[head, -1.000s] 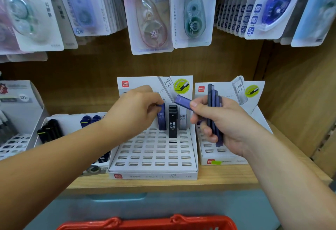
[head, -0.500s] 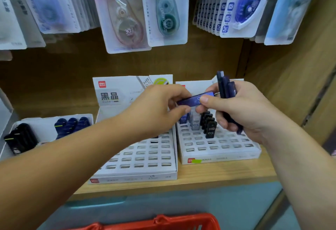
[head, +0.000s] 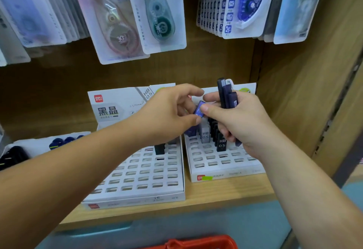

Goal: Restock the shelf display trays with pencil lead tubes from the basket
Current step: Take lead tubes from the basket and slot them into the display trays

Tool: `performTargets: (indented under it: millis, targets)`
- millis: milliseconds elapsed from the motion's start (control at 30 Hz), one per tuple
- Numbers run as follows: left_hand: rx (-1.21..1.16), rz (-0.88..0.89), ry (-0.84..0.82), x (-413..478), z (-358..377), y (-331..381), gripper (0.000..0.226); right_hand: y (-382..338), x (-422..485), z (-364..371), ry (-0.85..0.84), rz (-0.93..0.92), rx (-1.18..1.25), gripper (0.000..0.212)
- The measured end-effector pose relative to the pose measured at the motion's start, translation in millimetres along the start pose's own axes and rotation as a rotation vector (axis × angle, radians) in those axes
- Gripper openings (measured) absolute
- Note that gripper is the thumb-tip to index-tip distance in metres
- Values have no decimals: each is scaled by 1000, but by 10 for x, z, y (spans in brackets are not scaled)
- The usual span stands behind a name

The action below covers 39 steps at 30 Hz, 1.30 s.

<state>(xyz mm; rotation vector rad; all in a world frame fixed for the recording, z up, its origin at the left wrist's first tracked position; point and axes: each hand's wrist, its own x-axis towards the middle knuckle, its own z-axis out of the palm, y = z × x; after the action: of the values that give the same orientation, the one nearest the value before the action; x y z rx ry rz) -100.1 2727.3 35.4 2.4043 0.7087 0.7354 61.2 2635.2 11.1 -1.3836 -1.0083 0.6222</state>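
From the head view, the step in hand is a pass between hands over the right tray point(head: 225, 174). The left hand point(head: 172, 115) curls thumb and forefinger round 1 blue tube point(head: 200, 109), while the right hand's point(head: 241, 123) thumb lies on the tube's upper end. Blur makes it hard to say which hand bears it, but it looks like the left is taking it. The right hand's other fingers are wrapped round the spare tubes point(head: 227, 95), a fistful of about 3 standing upright above the knuckles.

The next move, I'd judge, needs the right thumb to let go. The left hand then has to turn the tube upright and drop it end-first into a free slot. The slots are narrow, so the tube must line up squarely.

The tubes are slim, flat-sided, hard plastic sticks, glossy and slightly see-through in the blue. The black tubes point(head: 221, 142) seated at the back of the right tray carry white "HB 0.5" print, with a pale one just beside them. Both it and the left tray point(head: 137, 197) are white card with a grid of small oblong holes, mostly unfilled. They sit side by side on a matt wood-grain shelf point(head: 225, 195). The red plastic basket point(head: 200, 243) shows only its rim, below.
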Motion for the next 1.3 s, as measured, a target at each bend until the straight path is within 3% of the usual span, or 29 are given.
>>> performTargets:
  millis: [100,300,400,633,867,1000,1133,1300]
  targets:
    - [-6,2,-7,54,7,-22,36,-5,11,-56,5,89,92,18]
    - [-46,3,108,80,138,-125,12,-16,-118,-155,-265,204,244,38]
    - [95,-47,120,43,201,-187,10,-71,-139,-210,-291,229,313,41]
    - [171,-109,141,35,140,-256,9,-36,-152,-227,-260,261,148,47]
    - [104,-105,147,17,166,-264,10,-34,-137,-259,-304,300,220,28]
    - [105,-91,128,-28,204,-254,10,-65,-164,-242,-351,270,196,35]
    - [309,-13,82,-9,188,-216,6,-68,-187,-174,-357,267,142,39]
    - [536,169,-14,-23,183,-227,18,-77,-150,-121,-334,265,143,17]
